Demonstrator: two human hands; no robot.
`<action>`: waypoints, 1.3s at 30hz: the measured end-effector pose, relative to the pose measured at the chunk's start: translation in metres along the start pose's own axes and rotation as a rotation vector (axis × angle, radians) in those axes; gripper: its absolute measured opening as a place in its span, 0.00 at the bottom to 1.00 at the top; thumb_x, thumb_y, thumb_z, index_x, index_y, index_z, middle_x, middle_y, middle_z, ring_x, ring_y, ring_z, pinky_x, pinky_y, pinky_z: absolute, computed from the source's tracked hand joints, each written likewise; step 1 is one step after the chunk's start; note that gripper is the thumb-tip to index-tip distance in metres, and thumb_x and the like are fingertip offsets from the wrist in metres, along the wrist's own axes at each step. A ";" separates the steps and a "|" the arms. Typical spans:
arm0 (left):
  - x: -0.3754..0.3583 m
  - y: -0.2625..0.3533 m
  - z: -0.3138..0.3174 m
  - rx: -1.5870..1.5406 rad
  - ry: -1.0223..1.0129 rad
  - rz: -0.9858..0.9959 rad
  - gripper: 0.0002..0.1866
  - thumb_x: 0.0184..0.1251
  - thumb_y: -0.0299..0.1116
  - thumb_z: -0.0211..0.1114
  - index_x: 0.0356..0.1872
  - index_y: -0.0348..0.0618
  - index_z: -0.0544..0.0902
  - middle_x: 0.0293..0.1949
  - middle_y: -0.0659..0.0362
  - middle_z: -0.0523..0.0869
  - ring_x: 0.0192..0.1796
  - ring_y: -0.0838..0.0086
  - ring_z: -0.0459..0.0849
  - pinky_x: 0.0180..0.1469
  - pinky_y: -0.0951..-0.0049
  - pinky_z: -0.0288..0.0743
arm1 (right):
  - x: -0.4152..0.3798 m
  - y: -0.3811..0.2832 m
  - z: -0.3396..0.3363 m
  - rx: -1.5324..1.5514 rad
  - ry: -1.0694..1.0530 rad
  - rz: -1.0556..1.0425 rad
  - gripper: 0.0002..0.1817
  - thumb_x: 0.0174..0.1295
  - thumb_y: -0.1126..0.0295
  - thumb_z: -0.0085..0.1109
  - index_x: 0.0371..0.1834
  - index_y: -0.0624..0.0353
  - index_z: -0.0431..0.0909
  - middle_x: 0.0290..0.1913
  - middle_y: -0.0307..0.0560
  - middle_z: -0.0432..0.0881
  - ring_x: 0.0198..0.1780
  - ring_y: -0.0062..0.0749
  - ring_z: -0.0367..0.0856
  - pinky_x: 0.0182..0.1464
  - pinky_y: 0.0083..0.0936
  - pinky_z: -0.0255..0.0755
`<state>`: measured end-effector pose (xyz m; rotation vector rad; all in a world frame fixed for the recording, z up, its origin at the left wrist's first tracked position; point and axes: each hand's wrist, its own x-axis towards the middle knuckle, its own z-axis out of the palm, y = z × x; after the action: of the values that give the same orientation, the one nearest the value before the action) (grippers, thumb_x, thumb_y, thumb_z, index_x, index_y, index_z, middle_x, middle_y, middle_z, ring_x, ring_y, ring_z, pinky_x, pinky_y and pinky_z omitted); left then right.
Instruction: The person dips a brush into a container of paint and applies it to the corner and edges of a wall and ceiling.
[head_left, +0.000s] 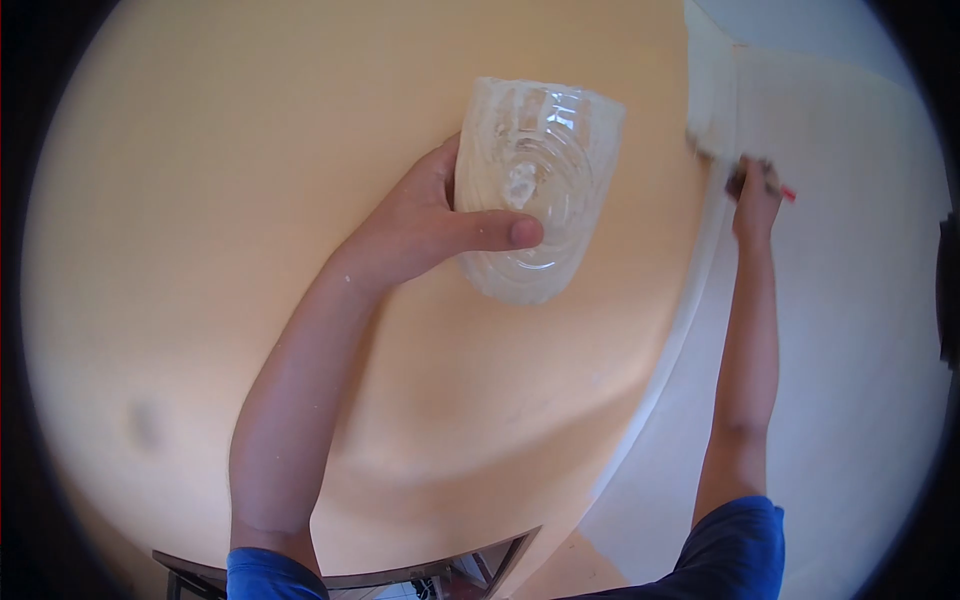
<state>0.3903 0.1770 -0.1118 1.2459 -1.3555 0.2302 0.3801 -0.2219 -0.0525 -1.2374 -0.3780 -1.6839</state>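
Observation:
My left hand is wrapped round a clear plastic container, which looks like a cut-off bottle with whitish paint smeared on its walls. The thumb lies across its near side, and the container is tilted. Higher up on the right, my right hand grips a paintbrush with a red handle end. The brush head is blurred and meets the pale strip where the cream wall borders the whiter wall. Much of the brush is hidden by my fingers.
A dark-framed opening or mirror sits low in the view, with dim objects showing in it. At the far right edge is a dark object I cannot make out. The pale strip continues down between the two walls.

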 end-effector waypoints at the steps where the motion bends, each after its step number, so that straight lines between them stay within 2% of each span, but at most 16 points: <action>1: 0.000 0.000 -0.001 -0.006 -0.002 -0.001 0.43 0.39 0.40 0.76 0.57 0.36 0.64 0.49 0.53 0.77 0.53 0.68 0.74 0.56 0.68 0.66 | -0.027 -0.006 -0.008 -0.009 -0.016 0.074 0.10 0.52 0.67 0.56 0.19 0.54 0.66 0.20 0.33 0.67 0.21 0.16 0.65 0.23 0.18 0.63; 4: -0.002 0.001 -0.002 -0.007 0.015 -0.019 0.43 0.38 0.41 0.76 0.57 0.36 0.64 0.49 0.53 0.77 0.53 0.68 0.74 0.56 0.68 0.66 | -0.061 -0.018 -0.037 -0.100 -0.039 0.205 0.09 0.51 0.67 0.55 0.19 0.54 0.67 0.19 0.33 0.67 0.21 0.15 0.65 0.21 0.17 0.60; 6: 0.000 0.000 -0.004 0.041 0.032 -0.032 0.43 0.38 0.41 0.76 0.57 0.36 0.64 0.49 0.54 0.77 0.53 0.67 0.74 0.56 0.69 0.66 | -0.051 -0.023 -0.041 -0.169 -0.049 0.255 0.08 0.50 0.67 0.55 0.20 0.53 0.68 0.19 0.33 0.67 0.21 0.14 0.64 0.20 0.17 0.59; 8: 0.002 -0.003 -0.005 0.044 0.029 -0.038 0.43 0.38 0.41 0.76 0.57 0.36 0.64 0.49 0.53 0.77 0.53 0.67 0.74 0.57 0.69 0.66 | -0.019 -0.023 -0.027 -0.337 -0.187 0.290 0.08 0.48 0.65 0.57 0.21 0.55 0.70 0.20 0.35 0.68 0.20 0.16 0.65 0.20 0.18 0.59; 12: 0.006 -0.008 -0.007 0.027 0.028 -0.050 0.42 0.39 0.41 0.76 0.57 0.36 0.64 0.49 0.53 0.77 0.53 0.67 0.74 0.57 0.69 0.66 | 0.082 -0.005 0.023 -0.417 -0.085 0.203 0.15 0.47 0.61 0.59 0.26 0.64 0.73 0.23 0.41 0.73 0.24 0.23 0.70 0.24 0.21 0.64; 14: 0.006 -0.006 -0.006 0.033 0.035 -0.058 0.42 0.39 0.41 0.76 0.57 0.36 0.64 0.49 0.53 0.76 0.53 0.67 0.74 0.57 0.69 0.66 | 0.117 -0.022 0.045 -0.248 -0.078 0.100 0.14 0.49 0.61 0.60 0.27 0.62 0.73 0.22 0.38 0.72 0.19 0.20 0.67 0.20 0.20 0.62; 16: 0.006 -0.006 -0.007 0.039 0.031 -0.071 0.42 0.39 0.41 0.76 0.57 0.36 0.64 0.49 0.53 0.76 0.53 0.67 0.74 0.57 0.69 0.66 | 0.137 -0.038 0.057 -0.205 -0.018 -0.005 0.15 0.49 0.61 0.61 0.29 0.61 0.73 0.26 0.40 0.74 0.21 0.21 0.70 0.23 0.21 0.65; 17: 0.006 -0.008 -0.008 0.036 0.031 -0.066 0.42 0.39 0.41 0.76 0.57 0.36 0.64 0.49 0.53 0.76 0.53 0.67 0.74 0.57 0.68 0.66 | 0.136 -0.039 0.058 -0.203 -0.015 -0.001 0.15 0.49 0.61 0.61 0.29 0.61 0.73 0.26 0.40 0.74 0.21 0.21 0.70 0.23 0.21 0.65; 19: 0.007 -0.010 -0.008 0.024 0.027 -0.059 0.43 0.38 0.41 0.76 0.57 0.36 0.64 0.49 0.53 0.76 0.53 0.67 0.75 0.57 0.68 0.66 | 0.134 -0.042 0.059 0.071 0.112 0.023 0.12 0.48 0.62 0.61 0.27 0.58 0.73 0.25 0.38 0.74 0.22 0.19 0.70 0.24 0.20 0.66; 22: 0.006 -0.009 -0.006 0.010 0.025 -0.053 0.43 0.38 0.41 0.76 0.57 0.36 0.64 0.49 0.53 0.76 0.53 0.67 0.75 0.57 0.69 0.67 | 0.101 -0.012 0.039 0.002 0.081 0.001 0.09 0.50 0.64 0.60 0.25 0.55 0.72 0.23 0.36 0.72 0.22 0.18 0.68 0.24 0.19 0.64; 26: 0.006 -0.009 -0.005 -0.020 0.002 -0.039 0.42 0.39 0.41 0.75 0.57 0.36 0.64 0.49 0.53 0.77 0.52 0.67 0.75 0.56 0.69 0.67 | 0.009 0.017 -0.005 -0.030 0.053 0.019 0.08 0.51 0.67 0.55 0.21 0.58 0.69 0.21 0.35 0.69 0.23 0.17 0.66 0.25 0.19 0.63; 30: 0.006 -0.012 -0.006 -0.024 -0.011 -0.026 0.42 0.40 0.41 0.75 0.57 0.36 0.64 0.49 0.53 0.77 0.52 0.67 0.75 0.56 0.69 0.67 | -0.048 -0.013 -0.045 -0.158 0.010 0.209 0.08 0.50 0.66 0.56 0.22 0.56 0.70 0.19 0.33 0.67 0.19 0.16 0.63 0.20 0.18 0.59; 31: 0.006 -0.012 -0.006 -0.026 -0.007 -0.025 0.42 0.40 0.41 0.75 0.57 0.36 0.64 0.49 0.53 0.77 0.52 0.67 0.75 0.56 0.69 0.67 | -0.050 -0.019 -0.048 -0.216 0.014 0.304 0.08 0.50 0.66 0.57 0.22 0.55 0.70 0.18 0.32 0.66 0.18 0.15 0.62 0.18 0.18 0.58; 34: -0.010 -0.012 -0.014 -0.026 0.001 -0.036 0.42 0.39 0.41 0.75 0.56 0.36 0.65 0.48 0.53 0.77 0.52 0.67 0.75 0.56 0.69 0.67 | -0.034 -0.015 -0.045 -0.316 -0.102 0.334 0.07 0.50 0.66 0.57 0.22 0.54 0.71 0.17 0.32 0.66 0.16 0.15 0.62 0.16 0.18 0.56; 37: -0.008 -0.010 -0.015 -0.046 -0.023 -0.049 0.41 0.39 0.41 0.75 0.56 0.36 0.65 0.49 0.53 0.77 0.52 0.67 0.75 0.56 0.69 0.67 | 0.016 -0.004 -0.018 -0.244 -0.043 0.242 0.09 0.52 0.62 0.58 0.23 0.53 0.73 0.18 0.31 0.66 0.16 0.15 0.61 0.16 0.16 0.54; 39: -0.008 -0.012 -0.014 -0.035 0.000 -0.046 0.41 0.39 0.41 0.75 0.56 0.36 0.66 0.48 0.54 0.77 0.52 0.68 0.75 0.56 0.69 0.67 | 0.065 -0.002 0.000 -0.276 0.041 0.146 0.10 0.52 0.62 0.59 0.24 0.56 0.73 0.19 0.33 0.69 0.17 0.16 0.64 0.17 0.17 0.58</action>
<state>0.4050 0.1870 -0.1212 1.2458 -1.3243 0.1734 0.3779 -0.2545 0.0041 -1.3918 -0.0283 -1.6703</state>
